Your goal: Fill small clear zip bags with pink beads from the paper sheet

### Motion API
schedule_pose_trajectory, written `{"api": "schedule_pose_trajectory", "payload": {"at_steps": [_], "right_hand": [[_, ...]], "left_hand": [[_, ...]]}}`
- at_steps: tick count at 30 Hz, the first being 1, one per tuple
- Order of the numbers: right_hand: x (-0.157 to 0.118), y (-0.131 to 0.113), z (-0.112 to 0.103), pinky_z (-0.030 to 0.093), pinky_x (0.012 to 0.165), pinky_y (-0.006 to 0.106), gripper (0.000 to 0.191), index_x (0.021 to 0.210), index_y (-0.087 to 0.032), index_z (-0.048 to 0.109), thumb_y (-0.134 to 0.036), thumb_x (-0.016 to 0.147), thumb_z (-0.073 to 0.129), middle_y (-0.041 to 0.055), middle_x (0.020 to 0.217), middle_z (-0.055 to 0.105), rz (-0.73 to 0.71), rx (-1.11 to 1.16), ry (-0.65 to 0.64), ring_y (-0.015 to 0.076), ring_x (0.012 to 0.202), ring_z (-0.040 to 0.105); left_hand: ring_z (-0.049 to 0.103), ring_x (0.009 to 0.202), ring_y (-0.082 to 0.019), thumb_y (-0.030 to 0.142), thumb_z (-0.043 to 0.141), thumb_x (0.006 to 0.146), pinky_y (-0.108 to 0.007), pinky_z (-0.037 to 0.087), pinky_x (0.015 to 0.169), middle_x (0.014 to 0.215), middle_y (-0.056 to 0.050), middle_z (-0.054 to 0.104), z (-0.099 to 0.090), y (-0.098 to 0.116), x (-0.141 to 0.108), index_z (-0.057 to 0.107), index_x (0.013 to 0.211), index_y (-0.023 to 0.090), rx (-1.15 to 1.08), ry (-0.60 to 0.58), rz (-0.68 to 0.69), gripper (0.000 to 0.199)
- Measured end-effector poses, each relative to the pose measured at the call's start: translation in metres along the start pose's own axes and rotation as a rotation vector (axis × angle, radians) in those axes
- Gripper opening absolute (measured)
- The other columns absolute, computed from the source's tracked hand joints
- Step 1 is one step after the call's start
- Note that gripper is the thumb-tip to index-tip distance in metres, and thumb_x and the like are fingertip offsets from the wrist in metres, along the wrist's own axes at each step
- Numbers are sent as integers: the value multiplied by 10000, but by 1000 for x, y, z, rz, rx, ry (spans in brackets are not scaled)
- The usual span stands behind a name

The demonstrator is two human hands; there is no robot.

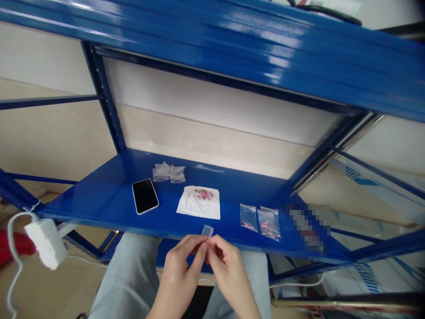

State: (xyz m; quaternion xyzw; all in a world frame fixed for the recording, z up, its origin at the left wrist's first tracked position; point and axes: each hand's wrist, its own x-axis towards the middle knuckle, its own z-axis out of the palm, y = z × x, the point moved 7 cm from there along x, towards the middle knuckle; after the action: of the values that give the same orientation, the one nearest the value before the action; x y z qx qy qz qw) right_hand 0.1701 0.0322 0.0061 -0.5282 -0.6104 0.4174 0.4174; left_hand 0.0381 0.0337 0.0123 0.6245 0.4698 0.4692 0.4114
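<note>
Between the fingertips of both hands is a small clear plastic zip bag [207,230], at the front edge of the blue shelf [116,195]. My left hand [186,257] pinches it from the left, and my right hand [224,256] pinches it from the right. The fingers hide the bag's lower part, so I cannot tell what is inside. Just beyond the hands, pink and dark red beads [203,194] lie heaped on a white paper sheet [195,209]. Small clear bags [249,217] with some beads in them lie flat to the right.
A stack of clear bags [162,172] lies at the back left, behind a phone [145,196] with a dark screen. Above runs a blue upper shelf [199,40]. A white power strip [46,241] hangs at the left edge, and blue posts [106,97] frame the sides.
</note>
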Motion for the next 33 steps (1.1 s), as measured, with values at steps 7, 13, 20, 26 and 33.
{"api": "schedule_pose_trajectory", "payload": {"at_steps": [7, 13, 20, 26, 33], "right_hand": [[2, 2, 3, 304, 550, 221, 334, 699, -181, 588, -389, 960, 572, -33, 623, 468, 6, -70, -3, 124, 616, 411], [1, 2, 2, 327, 572, 232, 309, 714, -188, 648, -380, 948, 582, -18, 658, 525, -6, -68, -10, 139, 639, 457], [-4, 20, -2, 317, 558, 233, 285, 616, -197, 516, -275, 888, 554, -38, 582, 470, 117, 59, 186, 132, 588, 424], [-10, 21, -6, 272, 562, 261, 297, 607, -210, 437, -243, 900, 480, -33, 574, 488, 98, -274, 324, 138, 565, 456], [-15, 19, -8, 280, 595, 265, 271, 645, -214, 394, -183, 901, 474, -25, 622, 520, 84, -480, 394, 145, 612, 503]], "left_hand": [[721, 761, -205, 396, 610, 927, -250, 560, 703, 836, -35, 771, 3, -14, 4, 750, 885, 227, -68, 5, -126, 223], [647, 655, -180, 386, 559, 957, -232, 473, 597, 718, -14, 706, 0, -11, 8, 722, 836, 219, 55, 9, -70, 262], [617, 659, -203, 260, 406, 1012, -279, 463, 602, 774, -53, 625, 16, 5, 11, 614, 814, 233, 353, 11, 145, 289], [605, 605, -188, 159, 354, 985, -271, 420, 519, 796, -44, 591, 36, -7, 8, 523, 816, 235, 603, -6, 143, 251], [616, 604, -174, 209, 346, 1009, -265, 361, 501, 807, -29, 597, 34, -16, 10, 491, 808, 235, 696, -78, 55, 249]]}}
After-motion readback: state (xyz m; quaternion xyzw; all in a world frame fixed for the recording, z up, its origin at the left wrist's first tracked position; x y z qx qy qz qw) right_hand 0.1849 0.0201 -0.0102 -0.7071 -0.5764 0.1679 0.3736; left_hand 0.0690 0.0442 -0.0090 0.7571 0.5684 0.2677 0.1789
